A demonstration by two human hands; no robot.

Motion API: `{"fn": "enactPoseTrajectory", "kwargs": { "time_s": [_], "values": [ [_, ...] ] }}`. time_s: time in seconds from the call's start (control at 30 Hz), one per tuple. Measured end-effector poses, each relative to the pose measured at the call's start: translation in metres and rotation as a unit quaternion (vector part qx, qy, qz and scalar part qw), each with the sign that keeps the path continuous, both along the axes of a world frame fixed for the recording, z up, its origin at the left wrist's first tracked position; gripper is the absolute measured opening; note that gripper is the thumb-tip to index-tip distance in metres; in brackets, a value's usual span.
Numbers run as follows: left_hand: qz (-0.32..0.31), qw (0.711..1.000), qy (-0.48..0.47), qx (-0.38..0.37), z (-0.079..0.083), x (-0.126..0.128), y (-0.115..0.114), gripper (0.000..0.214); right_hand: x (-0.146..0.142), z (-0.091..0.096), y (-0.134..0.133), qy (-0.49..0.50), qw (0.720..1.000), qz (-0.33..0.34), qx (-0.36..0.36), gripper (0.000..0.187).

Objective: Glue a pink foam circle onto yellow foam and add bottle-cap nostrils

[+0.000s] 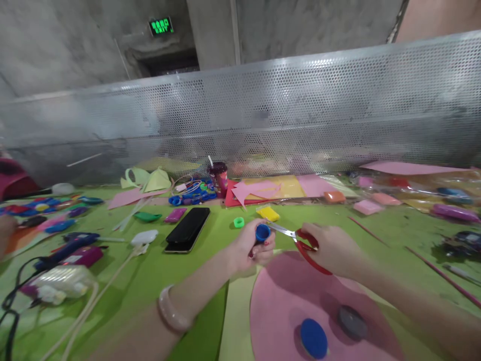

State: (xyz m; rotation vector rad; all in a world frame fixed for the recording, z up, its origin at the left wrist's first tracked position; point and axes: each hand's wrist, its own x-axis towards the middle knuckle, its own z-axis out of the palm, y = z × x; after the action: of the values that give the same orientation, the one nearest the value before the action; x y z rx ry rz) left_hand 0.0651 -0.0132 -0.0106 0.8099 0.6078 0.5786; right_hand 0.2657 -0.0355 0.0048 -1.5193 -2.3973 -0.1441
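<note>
My left hand (248, 245) is closed around a small blue cup-shaped piece (262, 232), its round opening facing me. In my right hand (330, 248) is a pair of scissors (310, 255) with red handles, the metal blades reaching left to the blue piece's rim. Whether the blades touch the rim I cannot tell. Below both hands lies a pink paper circle (285, 301) on pale paper. A blue disc (313, 338) and a dark grey disc (352, 322) rest on it. Just beyond my left hand are a green ring (238, 222) and a yellow packet (268, 214).
A black phone (188, 228) lies left of centre. Further left are a glue gun (71, 245), a power strip (62, 283) and trailing cables. Along the back stand a drink cup (218, 179) and coloured paper, before a perforated metal panel (240, 115). Clay packets (368, 206) lie at right.
</note>
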Motion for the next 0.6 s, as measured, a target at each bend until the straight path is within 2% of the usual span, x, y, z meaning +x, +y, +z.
{"fn": "enactPoseTrajectory", "kwargs": {
  "time_s": [0.1, 0.23, 0.6],
  "values": [
    [0.023, 1.0, 0.014, -0.015, -0.0001, 0.0012, -0.0005, 0.057, 0.0005, -0.0012, -0.0004, -0.046, 0.998, -0.007, 0.041, 0.01],
    [0.048, 0.999, 0.009, -0.021, -0.0002, 0.0034, -0.002, 0.054, 0.0025, 0.0006, -0.0003, -0.054, 0.996, -0.007, 0.074, 0.015],
    [0.05, 0.998, 0.017, -0.033, -0.0007, 0.0028, -0.0024, 0.058, 0.0008, -0.0037, 0.0003, -0.114, 0.989, -0.002, 0.095, 0.02]
  ]
}}
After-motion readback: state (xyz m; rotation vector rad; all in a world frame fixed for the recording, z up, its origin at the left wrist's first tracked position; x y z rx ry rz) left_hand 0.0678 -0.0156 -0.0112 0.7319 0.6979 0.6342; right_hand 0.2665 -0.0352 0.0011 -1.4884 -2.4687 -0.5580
